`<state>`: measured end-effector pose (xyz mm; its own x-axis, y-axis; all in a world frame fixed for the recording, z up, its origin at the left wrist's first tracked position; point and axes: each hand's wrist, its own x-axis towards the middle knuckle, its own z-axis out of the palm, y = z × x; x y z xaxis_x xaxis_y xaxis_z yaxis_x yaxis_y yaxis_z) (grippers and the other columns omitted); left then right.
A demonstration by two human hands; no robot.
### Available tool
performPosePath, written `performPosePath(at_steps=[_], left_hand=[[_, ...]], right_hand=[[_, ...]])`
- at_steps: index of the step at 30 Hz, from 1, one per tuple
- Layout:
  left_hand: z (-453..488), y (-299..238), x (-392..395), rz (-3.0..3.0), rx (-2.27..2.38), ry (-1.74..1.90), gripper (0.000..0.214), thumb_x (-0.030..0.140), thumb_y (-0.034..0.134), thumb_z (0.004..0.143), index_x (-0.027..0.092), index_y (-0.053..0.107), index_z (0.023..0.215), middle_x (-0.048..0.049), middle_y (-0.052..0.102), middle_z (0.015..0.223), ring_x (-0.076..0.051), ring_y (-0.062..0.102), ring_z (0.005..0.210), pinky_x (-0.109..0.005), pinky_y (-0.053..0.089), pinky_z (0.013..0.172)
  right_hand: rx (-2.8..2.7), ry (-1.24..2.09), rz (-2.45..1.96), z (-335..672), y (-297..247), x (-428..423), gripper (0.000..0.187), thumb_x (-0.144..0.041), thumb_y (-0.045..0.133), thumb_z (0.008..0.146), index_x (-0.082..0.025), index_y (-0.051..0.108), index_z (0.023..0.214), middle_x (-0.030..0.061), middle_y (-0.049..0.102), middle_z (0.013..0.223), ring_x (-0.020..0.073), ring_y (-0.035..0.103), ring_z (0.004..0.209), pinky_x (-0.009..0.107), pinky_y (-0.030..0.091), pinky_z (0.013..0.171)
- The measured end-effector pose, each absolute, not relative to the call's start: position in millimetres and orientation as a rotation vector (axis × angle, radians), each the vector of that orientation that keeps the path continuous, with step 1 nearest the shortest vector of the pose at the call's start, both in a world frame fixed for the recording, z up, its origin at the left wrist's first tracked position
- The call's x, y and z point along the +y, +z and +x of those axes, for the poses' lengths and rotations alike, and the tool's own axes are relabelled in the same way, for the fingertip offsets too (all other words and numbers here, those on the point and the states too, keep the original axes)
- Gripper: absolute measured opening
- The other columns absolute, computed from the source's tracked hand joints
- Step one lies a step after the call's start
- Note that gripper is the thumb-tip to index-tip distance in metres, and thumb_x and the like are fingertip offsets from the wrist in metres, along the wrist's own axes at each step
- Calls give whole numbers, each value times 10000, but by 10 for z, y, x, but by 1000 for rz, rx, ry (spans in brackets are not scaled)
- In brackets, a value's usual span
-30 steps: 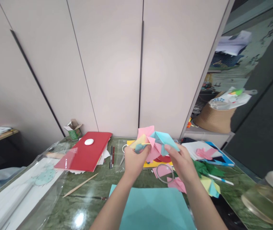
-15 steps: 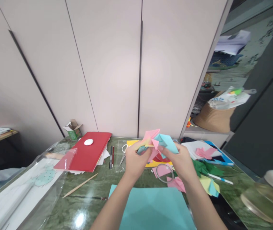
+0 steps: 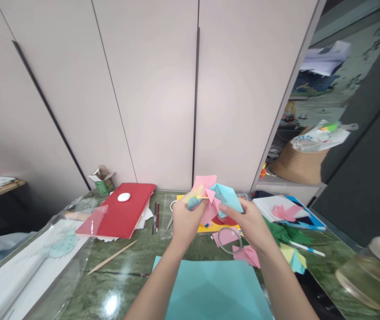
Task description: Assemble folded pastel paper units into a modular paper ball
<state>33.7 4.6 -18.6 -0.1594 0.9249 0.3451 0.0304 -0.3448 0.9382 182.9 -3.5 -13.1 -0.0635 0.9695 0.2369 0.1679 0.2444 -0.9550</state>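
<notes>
While folded 3-colour paper is pinched by the left hand at lower centre, its blue flap is grasped by the right hand.

The left hand and right hand are bare, with slender thumbs; the wrists are narrow; the left forearm and right forearm are slim, uncovered, widening away from the wrists.

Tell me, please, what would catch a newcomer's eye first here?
Probably the folded pink, yellow and blue paper held between the left hand and right hand. Then the red folder, left of them, with a white oval object on top, and the turquoise sheet at the bottom edge.
</notes>
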Motion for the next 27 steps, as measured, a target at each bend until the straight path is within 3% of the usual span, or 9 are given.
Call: performPosePath(at_steps=[6, 15, 22, 27], left_hand=[[320, -200, 79, 1344, 1158, 1586, 215, 319, 620, 691, 134, 556, 600, 46, 452, 517, -69, 385, 479, -178, 340, 455], [287, -354, 216, 1172, 971, 1566, 206, 301, 682, 655, 128, 654, 764, 28, 528, 535, -106, 506, 516, -216, 439, 534], [293, -364, 230, 1133, 893, 1551, 267, 299, 717, 638, 116, 670, 826, -24, 608, 649, -121, 552, 576, -210, 452, 530], [289, -331, 218, 1131, 868, 1544, 280, 285, 725, 628, 114, 665, 841, -46, 639, 711, -133, 574, 615, -230, 481, 583]], right_hand=[[-1517, 949, -1144, 1819, -118, -54, 257, -404, 648, 726, -155, 655, 789, 21, 651, 747, 165, 579, 695, 253, 441, 632], [-1407, 871, -1191, 1812, -120, -50, 263, -411, 614, 744, -152, 633, 790, 6, 631, 684, 141, 558, 639, 226, 429, 577], [-1490, 681, -1249, 1746, -127, -100, 265, -388, 555, 795, -159, 627, 906, 25, 670, 733, 166, 601, 654, 254, 455, 626], [-1487, 659, -1253, 1750, -104, -108, 263, -396, 565, 784, -152, 630, 857, 24, 651, 716, 162, 579, 649, 250, 449, 609]])
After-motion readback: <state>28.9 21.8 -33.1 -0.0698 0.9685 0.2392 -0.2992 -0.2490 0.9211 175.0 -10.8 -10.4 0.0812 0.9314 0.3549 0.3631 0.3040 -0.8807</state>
